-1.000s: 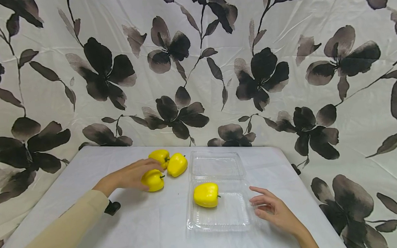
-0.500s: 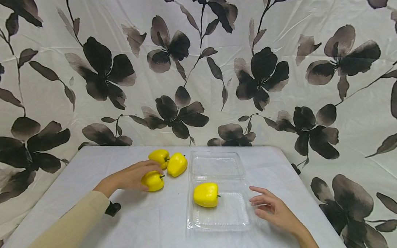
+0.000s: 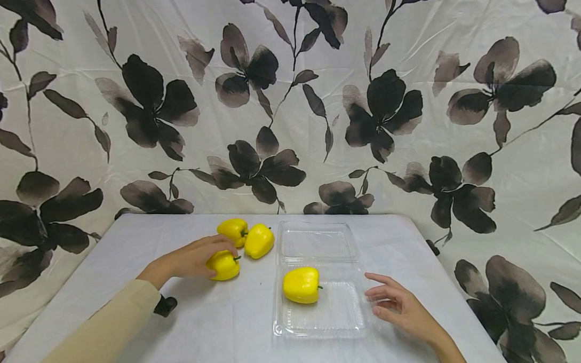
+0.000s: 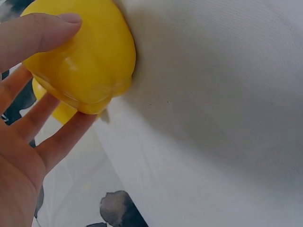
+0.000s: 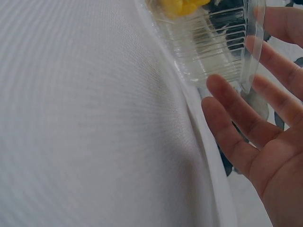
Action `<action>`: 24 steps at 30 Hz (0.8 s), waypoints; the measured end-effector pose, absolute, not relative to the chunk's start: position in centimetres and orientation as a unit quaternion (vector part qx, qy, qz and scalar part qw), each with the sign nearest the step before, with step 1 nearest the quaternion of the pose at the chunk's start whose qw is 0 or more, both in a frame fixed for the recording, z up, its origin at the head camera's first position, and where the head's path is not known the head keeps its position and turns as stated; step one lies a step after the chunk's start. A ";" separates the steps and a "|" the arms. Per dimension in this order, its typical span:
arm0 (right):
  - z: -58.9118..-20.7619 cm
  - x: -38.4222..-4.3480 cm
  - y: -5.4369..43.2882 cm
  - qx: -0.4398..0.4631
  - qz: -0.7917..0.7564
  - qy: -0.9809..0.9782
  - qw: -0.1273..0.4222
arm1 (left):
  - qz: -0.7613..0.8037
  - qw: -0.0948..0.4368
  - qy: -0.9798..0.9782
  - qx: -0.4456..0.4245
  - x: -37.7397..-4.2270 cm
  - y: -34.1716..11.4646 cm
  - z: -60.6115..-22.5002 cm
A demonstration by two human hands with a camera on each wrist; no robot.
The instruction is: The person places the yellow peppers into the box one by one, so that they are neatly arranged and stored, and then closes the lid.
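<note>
On the table's left side, my left hand (image 3: 197,258) reaches over a yellow bell pepper (image 3: 224,266) and grips it. The left wrist view shows my thumb (image 4: 42,35) across one side of this pepper (image 4: 97,61) and fingers against the other. Two more yellow peppers, one at the back (image 3: 233,230) and one to its right (image 3: 259,241), lie just beyond the hand. A clear plastic clamshell container (image 3: 341,321) lies open, with another yellow pepper (image 3: 301,285) in its near half. My right hand (image 3: 405,308) is at the container's right edge, fingers spread and relaxed.
The container's clear lid (image 3: 318,243) lies folded back toward the rear of the white-covered table (image 3: 219,333). A floral cloth (image 3: 312,122) hangs behind the table's back edge.
My left fingers have drawn in slightly around the pepper, which has barely shifted. The right hand, the container and the other peppers have stayed put.
</note>
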State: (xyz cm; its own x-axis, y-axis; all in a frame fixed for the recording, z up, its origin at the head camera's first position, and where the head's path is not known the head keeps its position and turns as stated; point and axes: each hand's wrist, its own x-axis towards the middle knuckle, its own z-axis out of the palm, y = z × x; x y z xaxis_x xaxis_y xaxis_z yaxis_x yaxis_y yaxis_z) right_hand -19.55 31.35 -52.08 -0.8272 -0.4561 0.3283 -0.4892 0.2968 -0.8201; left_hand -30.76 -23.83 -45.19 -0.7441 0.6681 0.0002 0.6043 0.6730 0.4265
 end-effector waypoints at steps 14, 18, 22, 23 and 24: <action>-52.1 -19.6 31.4 0.300 0.516 -0.802 0.018 | 0.205 0.075 0.912 0.348 -30.7 -23.6 -45.0; -52.0 -19.6 31.4 0.298 0.515 -0.803 0.017 | 0.207 0.074 0.909 0.354 -30.5 -23.2 -44.8; -52.0 -19.6 31.4 0.297 0.514 -0.805 0.016 | 0.206 0.069 0.906 0.364 -30.3 -22.8 -44.5; -52.0 -19.6 31.4 0.297 0.514 -0.805 0.016 | 0.205 0.067 0.905 0.368 -30.2 -22.8 -44.5; -52.0 -19.6 31.4 0.297 0.513 -0.806 0.017 | 0.205 0.064 0.903 0.372 -30.1 -22.7 -44.4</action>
